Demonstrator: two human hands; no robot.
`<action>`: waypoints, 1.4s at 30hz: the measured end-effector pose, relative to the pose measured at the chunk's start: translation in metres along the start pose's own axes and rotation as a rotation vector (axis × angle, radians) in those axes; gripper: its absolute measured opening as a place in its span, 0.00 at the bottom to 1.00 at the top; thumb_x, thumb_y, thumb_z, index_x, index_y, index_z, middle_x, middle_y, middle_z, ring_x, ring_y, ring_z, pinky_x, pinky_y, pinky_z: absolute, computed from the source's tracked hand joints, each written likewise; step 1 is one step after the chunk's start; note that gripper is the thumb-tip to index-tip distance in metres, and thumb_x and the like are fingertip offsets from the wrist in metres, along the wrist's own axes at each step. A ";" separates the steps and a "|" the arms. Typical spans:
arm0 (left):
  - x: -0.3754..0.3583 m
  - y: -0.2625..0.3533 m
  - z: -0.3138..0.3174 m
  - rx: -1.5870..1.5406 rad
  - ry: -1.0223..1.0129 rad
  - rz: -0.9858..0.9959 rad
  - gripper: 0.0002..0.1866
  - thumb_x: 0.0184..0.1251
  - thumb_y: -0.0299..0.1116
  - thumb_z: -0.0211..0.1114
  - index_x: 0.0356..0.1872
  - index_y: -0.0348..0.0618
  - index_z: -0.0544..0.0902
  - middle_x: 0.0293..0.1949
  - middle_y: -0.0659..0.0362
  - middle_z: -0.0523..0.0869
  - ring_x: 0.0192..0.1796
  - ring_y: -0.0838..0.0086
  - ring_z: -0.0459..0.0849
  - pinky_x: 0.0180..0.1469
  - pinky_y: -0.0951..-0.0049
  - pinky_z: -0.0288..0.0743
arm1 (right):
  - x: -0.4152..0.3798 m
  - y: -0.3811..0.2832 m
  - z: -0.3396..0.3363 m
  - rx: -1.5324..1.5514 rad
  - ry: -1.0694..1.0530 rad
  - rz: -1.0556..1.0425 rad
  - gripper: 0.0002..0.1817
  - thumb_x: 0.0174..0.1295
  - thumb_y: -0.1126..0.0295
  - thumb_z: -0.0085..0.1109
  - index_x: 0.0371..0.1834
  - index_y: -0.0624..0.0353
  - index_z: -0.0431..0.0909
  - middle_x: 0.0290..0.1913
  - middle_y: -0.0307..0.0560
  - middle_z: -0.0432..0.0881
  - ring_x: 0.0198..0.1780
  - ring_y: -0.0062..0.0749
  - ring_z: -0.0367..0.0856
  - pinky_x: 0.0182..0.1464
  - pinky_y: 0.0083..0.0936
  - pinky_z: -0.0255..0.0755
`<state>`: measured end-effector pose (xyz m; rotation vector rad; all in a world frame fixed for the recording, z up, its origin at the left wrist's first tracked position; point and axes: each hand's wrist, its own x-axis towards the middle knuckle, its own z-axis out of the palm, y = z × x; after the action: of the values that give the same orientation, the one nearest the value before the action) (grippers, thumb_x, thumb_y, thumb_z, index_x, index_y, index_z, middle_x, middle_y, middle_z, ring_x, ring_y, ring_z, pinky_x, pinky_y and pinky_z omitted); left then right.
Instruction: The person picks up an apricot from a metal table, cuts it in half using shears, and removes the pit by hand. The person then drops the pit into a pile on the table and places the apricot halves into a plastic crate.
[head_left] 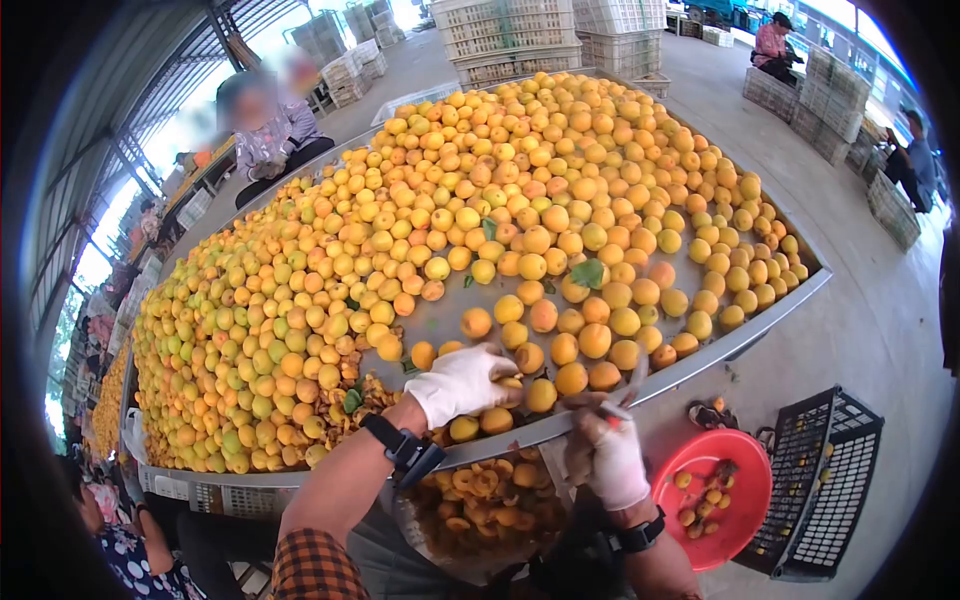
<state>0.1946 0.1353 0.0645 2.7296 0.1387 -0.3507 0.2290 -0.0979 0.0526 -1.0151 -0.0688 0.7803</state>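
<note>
My left hand (465, 383), in a white glove, reaches over the near edge of a metal table (715, 362) heaped with yellow-orange fruit (535, 240). Its fingers are curled round a fruit (509, 388) beside other loose fruit. To the right, just outside the table's rim, my right hand (612, 455), also gloved, is closed on a small knife (630, 395) whose blade points up and is blurred. Below the hands, a container holds cut, opened fruit (485, 500). Peel scraps and a leaf (352, 401) lie left of my left hand.
A red basin (745, 480) with a few fruits and a black crate (845, 490) stand on the floor at right. Stacked white crates (510, 35) are behind the table. People sit at upper left (270, 140), upper right (775, 50) and lower left (130, 540).
</note>
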 end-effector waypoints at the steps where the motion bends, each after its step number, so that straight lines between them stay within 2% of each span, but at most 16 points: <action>1: 0.002 0.008 -0.011 -0.098 0.011 -0.083 0.27 0.55 0.57 0.66 0.49 0.49 0.83 0.48 0.55 0.83 0.52 0.59 0.80 0.55 0.65 0.73 | -0.001 -0.006 -0.009 0.035 -0.006 -0.049 0.11 0.65 0.72 0.51 0.46 0.67 0.74 0.12 0.39 0.70 0.09 0.22 0.66 0.13 0.18 0.58; 3: 0.021 0.018 -0.020 -0.227 0.175 -0.204 0.24 0.55 0.54 0.67 0.44 0.45 0.84 0.41 0.53 0.85 0.47 0.57 0.83 0.51 0.65 0.74 | 0.002 -0.016 -0.026 0.101 0.039 -0.133 0.11 0.66 0.72 0.49 0.48 0.66 0.72 0.11 0.41 0.69 0.08 0.25 0.64 0.11 0.21 0.57; 10: 0.111 0.057 -0.008 -0.008 0.283 -0.071 0.32 0.56 0.53 0.64 0.60 0.48 0.74 0.56 0.49 0.78 0.59 0.55 0.76 0.59 0.62 0.69 | 0.009 -0.039 -0.053 0.108 0.122 -0.221 0.12 0.67 0.72 0.49 0.48 0.68 0.71 0.11 0.43 0.68 0.07 0.27 0.63 0.11 0.22 0.57; 14: 0.074 0.046 -0.009 -0.080 -0.009 0.018 0.32 0.55 0.53 0.66 0.60 0.50 0.75 0.57 0.50 0.77 0.60 0.55 0.74 0.59 0.62 0.69 | 0.002 -0.034 -0.062 0.119 0.140 -0.142 0.13 0.67 0.71 0.48 0.49 0.69 0.70 0.11 0.42 0.68 0.07 0.27 0.63 0.11 0.22 0.57; 20: 0.051 0.075 -0.003 0.068 0.195 0.060 0.31 0.52 0.46 0.67 0.60 0.52 0.75 0.55 0.51 0.77 0.55 0.53 0.77 0.57 0.61 0.71 | -0.001 -0.027 -0.071 0.186 0.143 -0.063 0.10 0.67 0.72 0.49 0.47 0.67 0.73 0.10 0.40 0.66 0.07 0.26 0.62 0.10 0.22 0.57; 28: 0.083 0.094 -0.001 0.269 -0.056 0.026 0.25 0.53 0.40 0.65 0.55 0.50 0.79 0.49 0.50 0.82 0.52 0.57 0.81 0.53 0.60 0.75 | -0.027 -0.029 -0.075 0.077 0.118 -0.088 0.12 0.68 0.70 0.49 0.47 0.69 0.71 0.10 0.41 0.66 0.07 0.27 0.62 0.09 0.23 0.57; 30: 0.068 0.089 0.004 -0.139 0.165 -0.019 0.26 0.53 0.39 0.67 0.55 0.45 0.79 0.47 0.52 0.84 0.49 0.61 0.83 0.52 0.67 0.75 | -0.033 -0.029 -0.074 0.023 0.149 -0.083 0.10 0.65 0.73 0.52 0.47 0.66 0.73 0.11 0.39 0.68 0.05 0.27 0.63 0.07 0.23 0.57; 31: 0.055 0.089 0.003 -0.503 0.192 -0.090 0.24 0.55 0.37 0.68 0.54 0.40 0.79 0.46 0.53 0.84 0.47 0.69 0.83 0.51 0.73 0.74 | -0.039 -0.034 -0.080 0.006 0.078 0.001 0.16 0.62 0.76 0.55 0.53 0.67 0.71 0.24 0.45 0.78 0.18 0.27 0.77 0.18 0.21 0.71; 32: 0.037 0.099 -0.003 -0.729 0.239 -0.039 0.21 0.62 0.35 0.63 0.55 0.36 0.77 0.46 0.55 0.83 0.46 0.74 0.81 0.51 0.76 0.74 | -0.039 -0.031 -0.075 0.004 0.079 0.005 0.16 0.62 0.76 0.55 0.53 0.67 0.71 0.24 0.45 0.78 0.18 0.27 0.77 0.18 0.21 0.71; 34: 0.007 0.106 0.000 -0.972 0.229 -0.072 0.22 0.68 0.38 0.57 0.57 0.34 0.75 0.50 0.54 0.81 0.49 0.73 0.80 0.53 0.75 0.73 | -0.033 -0.023 -0.052 -0.169 0.115 -0.294 0.24 0.58 0.79 0.60 0.59 0.67 0.68 0.44 0.50 0.79 0.40 0.25 0.82 0.41 0.22 0.78; 35: -0.011 0.111 0.003 -1.010 0.234 -0.046 0.23 0.70 0.40 0.54 0.58 0.33 0.73 0.52 0.54 0.80 0.50 0.74 0.79 0.53 0.75 0.72 | -0.032 -0.025 -0.040 -0.137 0.026 -0.251 0.32 0.54 0.80 0.65 0.64 0.66 0.64 0.58 0.52 0.73 0.55 0.25 0.75 0.57 0.23 0.71; 36: -0.029 0.119 0.007 -1.047 0.241 -0.022 0.24 0.72 0.41 0.51 0.60 0.33 0.72 0.53 0.55 0.79 0.51 0.75 0.78 0.54 0.76 0.72 | -0.027 -0.019 -0.032 -0.473 0.011 -0.456 0.34 0.53 0.76 0.67 0.64 0.64 0.64 0.55 0.51 0.76 0.51 0.26 0.77 0.54 0.23 0.73; 38: -0.060 0.135 0.005 -0.979 0.260 -0.053 0.25 0.74 0.44 0.49 0.61 0.35 0.72 0.52 0.55 0.79 0.54 0.75 0.77 0.57 0.76 0.70 | -0.027 -0.011 -0.016 -0.648 -0.052 -0.449 0.36 0.51 0.73 0.69 0.65 0.63 0.64 0.50 0.49 0.80 0.49 0.29 0.79 0.53 0.23 0.73; 39: -0.074 0.134 0.007 -1.109 0.258 -0.066 0.25 0.74 0.43 0.50 0.62 0.35 0.70 0.54 0.54 0.78 0.56 0.74 0.76 0.59 0.75 0.69 | -0.027 -0.001 -0.008 -0.530 -0.039 -0.611 0.25 0.56 0.71 0.65 0.57 0.63 0.70 0.31 0.44 0.81 0.31 0.31 0.81 0.37 0.25 0.77; 40: -0.088 0.132 0.011 -1.242 0.257 -0.077 0.25 0.73 0.43 0.51 0.63 0.35 0.69 0.57 0.54 0.77 0.58 0.73 0.75 0.60 0.74 0.67 | -0.035 -0.005 -0.004 -0.533 -0.059 -0.608 0.25 0.56 0.71 0.65 0.57 0.63 0.70 0.31 0.44 0.81 0.31 0.31 0.81 0.37 0.25 0.77; 42: -0.109 0.128 0.022 -1.203 0.360 -0.063 0.26 0.72 0.42 0.54 0.65 0.36 0.67 0.58 0.54 0.76 0.59 0.73 0.74 0.61 0.73 0.66 | -0.054 -0.019 -0.001 0.030 -0.292 0.051 0.09 0.63 0.68 0.57 0.40 0.61 0.73 0.17 0.40 0.72 0.14 0.28 0.68 0.18 0.25 0.66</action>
<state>0.1031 0.0039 0.1190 1.5608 0.3824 0.1894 0.2000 -0.1366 0.0825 -0.8720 -0.2824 0.9692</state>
